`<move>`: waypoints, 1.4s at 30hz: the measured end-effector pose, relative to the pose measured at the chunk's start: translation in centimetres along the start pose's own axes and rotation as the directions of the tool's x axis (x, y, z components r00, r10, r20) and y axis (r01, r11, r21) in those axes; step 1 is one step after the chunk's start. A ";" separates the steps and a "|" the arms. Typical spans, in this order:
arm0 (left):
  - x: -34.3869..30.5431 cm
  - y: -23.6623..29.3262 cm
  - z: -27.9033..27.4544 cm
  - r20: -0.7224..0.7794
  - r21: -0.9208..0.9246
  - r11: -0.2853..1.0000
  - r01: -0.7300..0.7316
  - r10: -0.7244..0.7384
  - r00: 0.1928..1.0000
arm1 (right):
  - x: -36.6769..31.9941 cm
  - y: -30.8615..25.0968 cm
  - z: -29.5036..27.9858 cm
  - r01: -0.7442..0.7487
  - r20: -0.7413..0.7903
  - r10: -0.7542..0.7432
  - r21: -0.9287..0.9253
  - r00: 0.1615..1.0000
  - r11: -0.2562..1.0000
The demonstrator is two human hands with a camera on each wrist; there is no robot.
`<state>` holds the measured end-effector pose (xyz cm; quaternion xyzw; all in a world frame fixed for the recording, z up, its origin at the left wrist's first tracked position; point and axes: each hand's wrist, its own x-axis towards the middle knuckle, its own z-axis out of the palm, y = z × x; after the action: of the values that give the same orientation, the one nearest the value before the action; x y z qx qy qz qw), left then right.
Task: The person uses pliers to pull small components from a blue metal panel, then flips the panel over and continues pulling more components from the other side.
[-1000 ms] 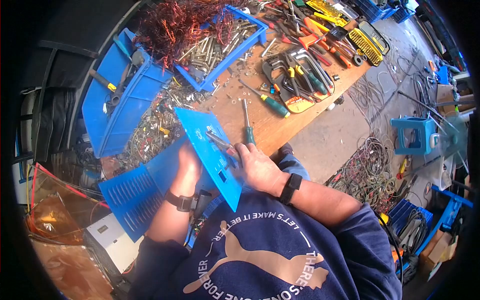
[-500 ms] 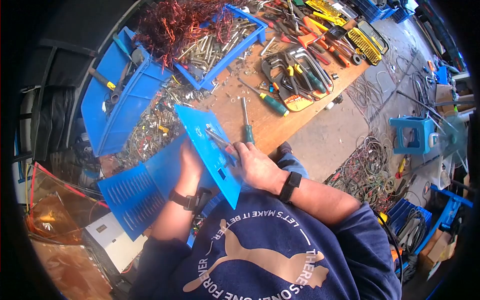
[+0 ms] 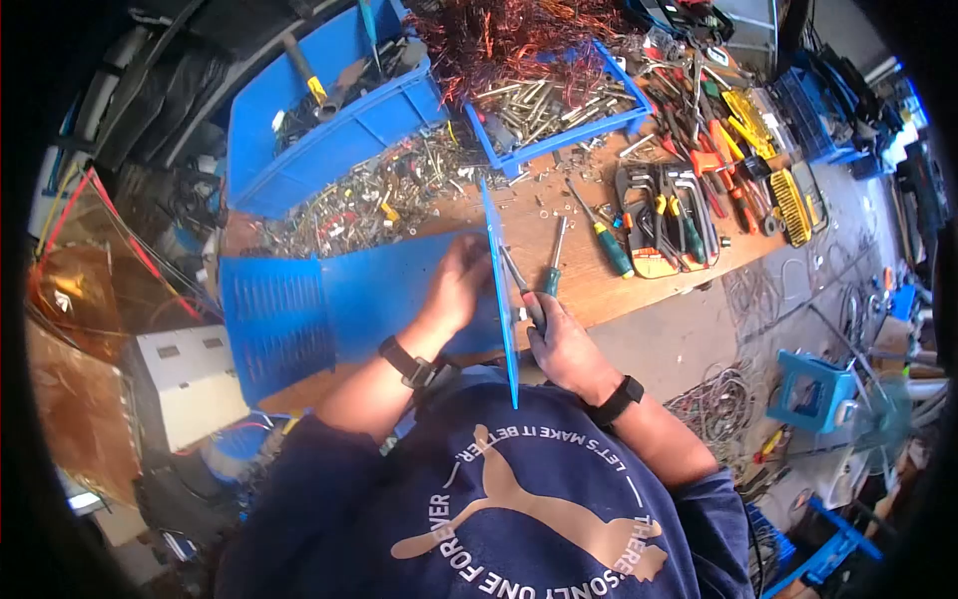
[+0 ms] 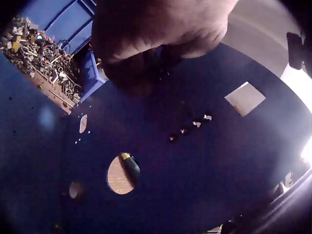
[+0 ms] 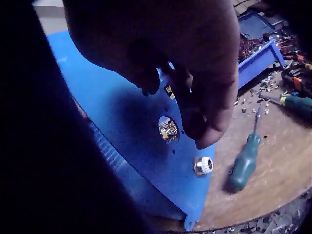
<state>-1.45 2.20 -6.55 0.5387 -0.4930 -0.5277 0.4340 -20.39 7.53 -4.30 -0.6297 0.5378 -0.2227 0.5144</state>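
Observation:
A bent blue metal panel [image 3: 369, 285] lies partly on the bench, slotted at its left end; its right side [image 3: 501, 299] stands upright, seen nearly edge-on. My left hand [image 3: 459, 285] is at the inner face of that side, fingers bent against it in the left wrist view; I cannot tell what they grip. On the outer side, my right hand [image 3: 571, 351] grips a slim tool [image 3: 513, 268] with a grey metal shank and a reddish part near the fingers. Below those fingers, a white ribbed fitting [image 5: 204, 165] sticks out of the panel, beside a round hole.
Two green-handled screwdrivers [image 3: 555, 270] [image 3: 611, 248] lie right of the panel, near a hex key set [image 3: 664, 225]. Behind are a blue bin [image 3: 329, 140], a tray rim [image 3: 559, 150] around metal pins, and a reddish wire heap [image 3: 539, 50]. Loose scrap [image 3: 369, 195] covers the bench's left.
The head view has turned, so the bench sits further right and the upright panel side appears more edge-on. Both hands keep to their sides of it, the right one still gripping the tool.

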 end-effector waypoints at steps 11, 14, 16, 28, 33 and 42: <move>1.5 0.6 0.2 -0.090 0.172 0.984 0.040 -0.025 0.996 | 0.3 -0.4 0.2 -0.030 0.015 0.031 -0.101 0.999 0.994; 0.4 1.0 -0.6 -0.015 0.285 0.952 -0.111 0.121 0.993 | 0.6 2.1 0.9 -0.007 0.018 0.007 -0.002 1.000 1.000; -0.4 0.9 -0.6 0.026 0.371 0.894 -0.252 0.261 0.965 | 0.3 -0.9 0.3 -0.015 0.055 0.015 0.004 0.998 1.000; 0.7 0.0 0.8 -0.043 0.115 0.984 -0.136 0.142 0.989 | 0.5 -0.2 0.4 -0.040 0.043 0.045 -0.111 0.998 0.993; 1.8 1.0 -0.3 0.181 -0.226 0.883 0.412 -0.377 0.908 | 0.4 -1.5 0.5 -0.021 0.080 0.025 -0.059 0.996 0.998; 0.2 0.5 -0.1 0.001 0.042 0.980 -0.196 0.196 0.981 | 0.2 0.3 0.1 0.027 0.023 -0.026 -0.087 0.999 0.996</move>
<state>-1.44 1.92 -6.03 0.4973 -0.5539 -0.4709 0.4734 -20.33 7.47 -4.63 -0.6611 0.5331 -0.1990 0.4891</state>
